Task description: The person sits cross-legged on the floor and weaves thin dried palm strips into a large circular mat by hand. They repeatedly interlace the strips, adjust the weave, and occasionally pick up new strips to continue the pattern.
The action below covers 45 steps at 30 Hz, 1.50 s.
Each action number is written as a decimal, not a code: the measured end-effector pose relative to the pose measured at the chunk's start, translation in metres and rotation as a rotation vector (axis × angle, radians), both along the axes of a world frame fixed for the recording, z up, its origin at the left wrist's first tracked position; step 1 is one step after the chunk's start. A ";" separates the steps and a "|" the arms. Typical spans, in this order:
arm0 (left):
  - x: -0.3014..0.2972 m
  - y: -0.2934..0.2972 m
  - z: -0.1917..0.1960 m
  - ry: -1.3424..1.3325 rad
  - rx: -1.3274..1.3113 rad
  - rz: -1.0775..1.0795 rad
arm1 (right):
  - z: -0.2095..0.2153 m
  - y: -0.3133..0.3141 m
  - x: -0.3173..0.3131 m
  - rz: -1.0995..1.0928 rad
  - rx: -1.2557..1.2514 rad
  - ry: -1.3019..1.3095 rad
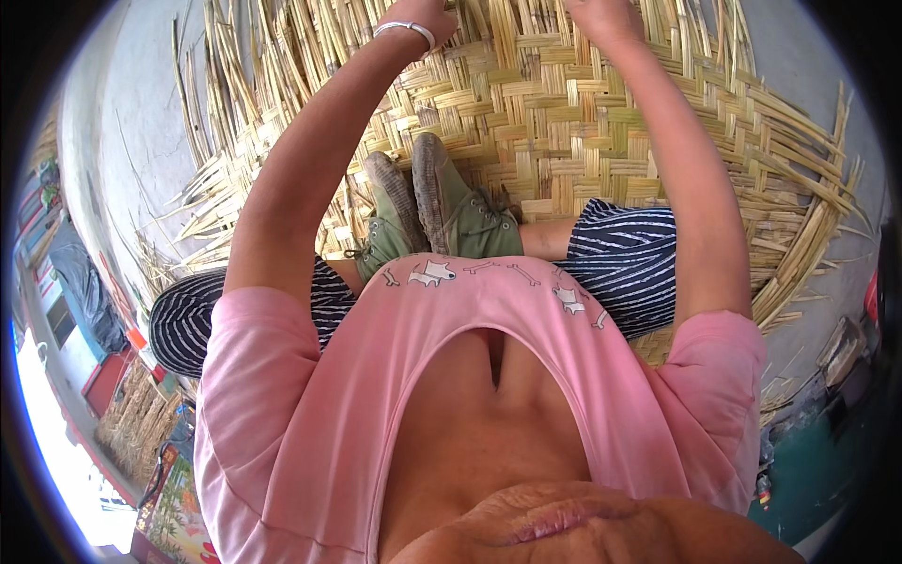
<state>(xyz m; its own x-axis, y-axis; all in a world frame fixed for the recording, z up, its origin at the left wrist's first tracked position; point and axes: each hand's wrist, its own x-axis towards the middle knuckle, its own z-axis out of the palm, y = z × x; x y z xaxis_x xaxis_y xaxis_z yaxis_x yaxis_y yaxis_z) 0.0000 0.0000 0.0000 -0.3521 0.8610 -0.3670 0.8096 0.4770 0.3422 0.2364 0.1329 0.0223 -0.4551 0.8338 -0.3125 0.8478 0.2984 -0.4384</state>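
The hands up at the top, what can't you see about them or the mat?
- Left hand, head view: fingers cut off by the top edge, so its grip cannot be told; only the wrist with a white bangle shows.
- Right hand, head view: likewise cut off at the top.
- Woven mat, head view: the middle is hidden under the legs and green shoes.

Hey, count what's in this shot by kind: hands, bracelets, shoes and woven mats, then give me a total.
Hands: 2, left hand and right hand, both at the top edge on the mat
Bracelets: 1, white bracelet
Shoes: 2, green shoes
Woven mats: 1, straw mat
Total: 6
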 end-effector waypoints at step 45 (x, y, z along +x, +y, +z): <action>-0.013 0.014 -0.012 -1.421 -0.036 0.590 | -0.037 0.057 -0.043 -0.371 -0.655 0.873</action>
